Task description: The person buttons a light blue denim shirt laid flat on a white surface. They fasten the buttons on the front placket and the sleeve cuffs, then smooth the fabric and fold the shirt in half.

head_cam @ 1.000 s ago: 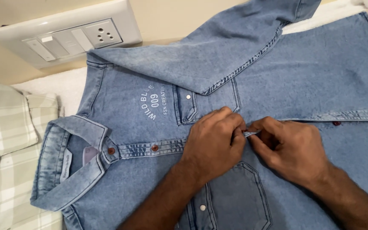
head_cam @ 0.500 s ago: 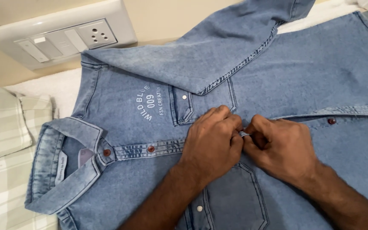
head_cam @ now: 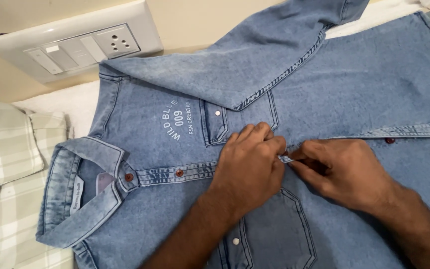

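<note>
Hands (head_cam: 255, 167) (head_cam: 342, 169) together on denim shirt (head_cam: 354, 89) placket, white neck label (head_cam: 77, 195) leftward

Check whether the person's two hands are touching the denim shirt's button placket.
Touching. The head view shows the left hand pressed on the denim shirt and the right hand pinching the button placket edge where the fingertips of both hands meet.

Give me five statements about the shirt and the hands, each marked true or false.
1. Both hands meet at the button placket of the denim shirt. True.
2. The left hand rests on the collar. False: it is mid-placket, apart from the collar.
3. The right hand pinches the placket edge. True.
4. The shirt's buttons are white. False: reddish-brown.
5. A switch plate is on the wall above the shirt. True.
</note>
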